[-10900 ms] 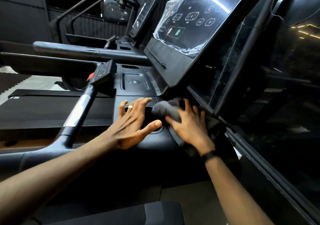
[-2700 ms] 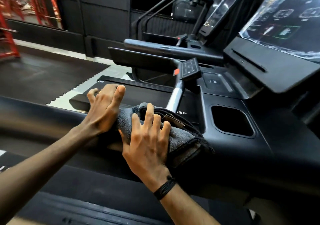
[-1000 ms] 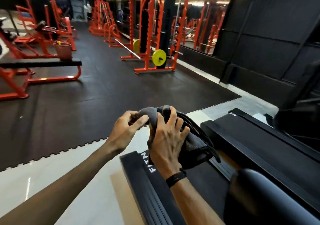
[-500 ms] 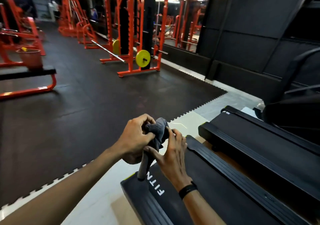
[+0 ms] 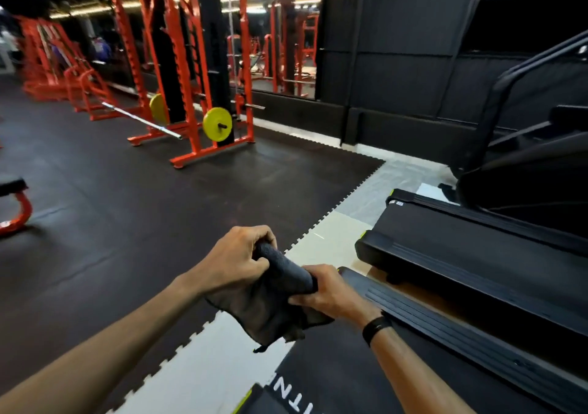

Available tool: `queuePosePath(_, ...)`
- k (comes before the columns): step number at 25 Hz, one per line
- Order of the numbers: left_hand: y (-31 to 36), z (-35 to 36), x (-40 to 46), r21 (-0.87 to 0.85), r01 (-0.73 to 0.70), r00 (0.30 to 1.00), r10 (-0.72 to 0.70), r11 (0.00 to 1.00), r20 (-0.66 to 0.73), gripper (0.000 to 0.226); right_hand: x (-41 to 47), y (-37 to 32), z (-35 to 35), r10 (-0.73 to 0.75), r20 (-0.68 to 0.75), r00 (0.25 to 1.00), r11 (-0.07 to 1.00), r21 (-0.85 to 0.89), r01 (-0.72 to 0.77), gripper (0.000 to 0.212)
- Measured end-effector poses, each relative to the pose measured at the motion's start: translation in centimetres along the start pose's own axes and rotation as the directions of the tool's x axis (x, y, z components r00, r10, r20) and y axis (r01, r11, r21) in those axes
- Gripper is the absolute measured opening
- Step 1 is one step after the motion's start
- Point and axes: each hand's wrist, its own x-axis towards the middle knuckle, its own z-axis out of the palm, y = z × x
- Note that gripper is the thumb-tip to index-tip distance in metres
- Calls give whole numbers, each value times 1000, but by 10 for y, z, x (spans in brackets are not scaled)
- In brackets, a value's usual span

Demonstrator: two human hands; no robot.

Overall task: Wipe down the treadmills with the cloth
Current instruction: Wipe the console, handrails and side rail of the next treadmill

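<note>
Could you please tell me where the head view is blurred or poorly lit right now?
Head view: the orange racks at far left smear with motion blur; the hands and cloth look fairly sharp; the treadmills sit in dim light, detail lost in black.

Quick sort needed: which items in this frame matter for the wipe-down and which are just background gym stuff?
Job:
- cloth, gripped by left hand and right hand
- near treadmill
- next treadmill

Background:
- orange rack
- yellow plate
- barbell
- rubber floor mat
</note>
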Motion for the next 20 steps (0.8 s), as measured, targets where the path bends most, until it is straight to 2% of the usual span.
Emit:
queuePosePath(5, -47, 14, 68, -1, 52, 998, -52, 999, 43, 19, 26, 16, -24, 130, -191, 973, 963, -210, -169, 17)
queuePosePath(9, -61, 51, 118, -13, 24, 986, -21, 1000, 163, 14, 16, 38, -44, 257, -371, 892, 914, -206, -350, 25)
queuePosePath(12, -59, 79, 150, -56, -69, 967, 81, 996, 241, 15, -1, 45, -47, 384, -504, 774, 843, -151, -516, 24)
queuePosePath(16, -43, 113, 179, -182, -181, 902, 237, 966, 362, 14, -35, 32, -34, 536, -634, 558, 697, -41, -716, 19)
queuePosePath(20, 10, 155, 169, -344, -213, 799, 366, 915, 477, 15, -104, 2, -19, 597, -748, 290, 521, 86, -849, 24)
